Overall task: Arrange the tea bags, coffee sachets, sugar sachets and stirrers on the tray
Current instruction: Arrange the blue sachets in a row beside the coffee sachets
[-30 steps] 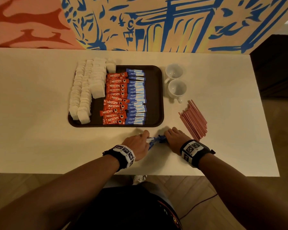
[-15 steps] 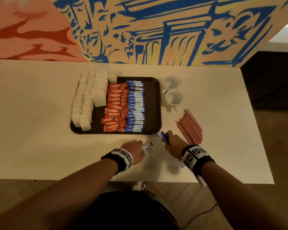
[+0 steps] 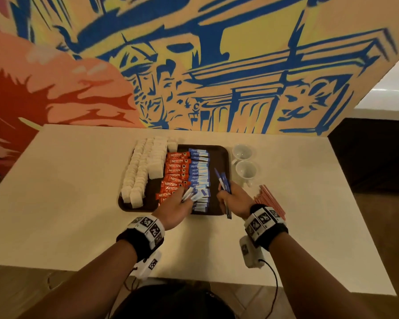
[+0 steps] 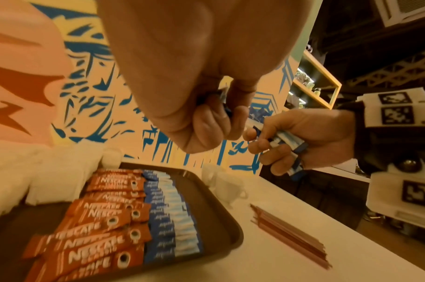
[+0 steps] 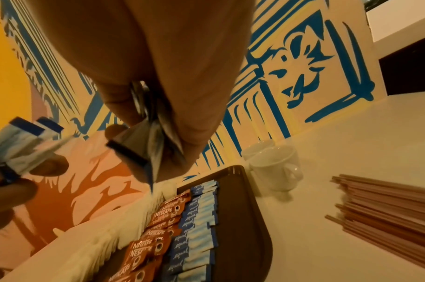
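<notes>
The dark tray [image 3: 225, 157] sits on the pale tabletop [image 3: 78, 192] with white tea bags [image 3: 145, 166] stacked along its left side, red coffee sachets [image 3: 176, 174] in a column beside them, and blue sugar sachets [image 3: 199, 178] laid in a column just right of those, each with its long axis running left to right. Both hands hover over the tray's near edge. The left hand [image 3: 174, 207] pinches a few blue sugar sachets above the near end of the sugar column; the right hand [image 3: 234, 200] grips a small bundle of the same sachets [image 3: 224, 183], whose long axis points away from the person, roughly crosswise to the sachets already laid. How many each hand carries cannot be told, since the wrist views are blurred. The free strip of tray lies to the right of the sugar column, directly under the right hand, so that hand is the nearer one for filling it, and its bundle would likely need a quarter turn to match the row. The reddish stirrers [image 3: 271, 200] lie in a heap on the tabletop just right of the right hand, off the tray, with two white cups [image 3: 244, 162] beyond them.
</notes>
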Action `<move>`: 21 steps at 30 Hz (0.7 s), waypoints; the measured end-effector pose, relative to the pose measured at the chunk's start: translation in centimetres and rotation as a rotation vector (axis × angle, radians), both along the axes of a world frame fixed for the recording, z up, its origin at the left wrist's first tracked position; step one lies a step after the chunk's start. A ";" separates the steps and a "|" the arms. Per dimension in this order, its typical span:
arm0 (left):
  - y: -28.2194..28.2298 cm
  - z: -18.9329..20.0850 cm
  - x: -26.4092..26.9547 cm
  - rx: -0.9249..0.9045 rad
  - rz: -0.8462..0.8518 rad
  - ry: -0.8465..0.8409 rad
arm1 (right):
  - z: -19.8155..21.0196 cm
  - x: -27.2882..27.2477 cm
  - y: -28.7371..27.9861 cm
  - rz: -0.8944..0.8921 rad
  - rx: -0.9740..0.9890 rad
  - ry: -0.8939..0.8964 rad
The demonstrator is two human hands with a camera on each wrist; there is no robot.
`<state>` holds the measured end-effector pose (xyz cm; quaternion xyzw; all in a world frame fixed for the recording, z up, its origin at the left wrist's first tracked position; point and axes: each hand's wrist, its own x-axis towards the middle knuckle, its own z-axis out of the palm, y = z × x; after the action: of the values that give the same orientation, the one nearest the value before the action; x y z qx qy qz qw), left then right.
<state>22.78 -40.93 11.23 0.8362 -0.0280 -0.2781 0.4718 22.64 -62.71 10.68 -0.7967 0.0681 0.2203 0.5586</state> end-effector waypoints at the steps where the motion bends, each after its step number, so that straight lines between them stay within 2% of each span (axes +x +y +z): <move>1: 0.1 0.7 0.1 -0.033 0.023 0.013 | 0.4 0.1 0.1 -0.013 0.006 -0.014; 7: -0.4 3.4 0.1 -0.119 -0.034 0.058 | 3.1 -1.2 1.3 -0.131 0.245 -0.004; 11: -0.9 3.3 0.3 -0.221 -0.030 0.134 | 4.5 -2.3 3.1 -0.157 0.290 -0.053; 15: -1.2 3.5 0.7 -0.313 -0.055 0.153 | 3.4 -2.8 4.7 -0.225 0.313 -0.070; 21: -2.0 4.1 1.2 -0.368 -0.080 0.192 | 2.9 -3.4 6.1 -0.401 0.514 -0.091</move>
<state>23.96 -42.93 15.29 0.7038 -0.0665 -0.3650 0.6058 19.24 -56.61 13.62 -0.6095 0.1411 0.0801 0.7760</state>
